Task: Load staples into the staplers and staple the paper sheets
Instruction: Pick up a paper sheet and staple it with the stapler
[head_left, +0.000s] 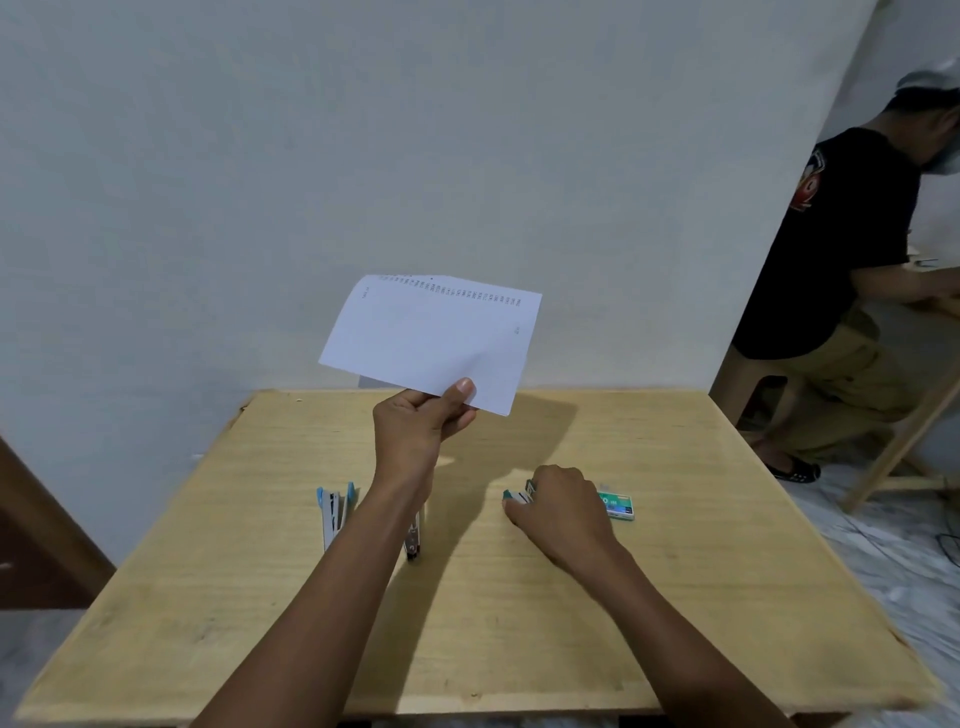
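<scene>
Wooden table (675, 597) fills most of my view, pale and bare-grained, with a plain white wall (260, 156) rising behind its far edge. Off past my right hand, beside the table, a second person in a black shirt (831, 249) sits bent over another surface.

My left hand (415, 426) is raised above the far middle of the table, thumb on top and fingers curled beneath, pinching the near edge of the paper sheets (431, 338), which stand up tilted in the air with a row of small print along the top.

My right hand (563, 506) rests low on the table, fingers curled down over a small stapler (519, 493); only its teal and white end shows past the knuckles. Just beyond that hand lies a green staple box (618, 505); I cannot tell whether it holds anything.

Left of my left forearm lies a blue stapler (335, 512), hinged open. Another stapler (414, 538) lies partly hidden under that forearm.
</scene>
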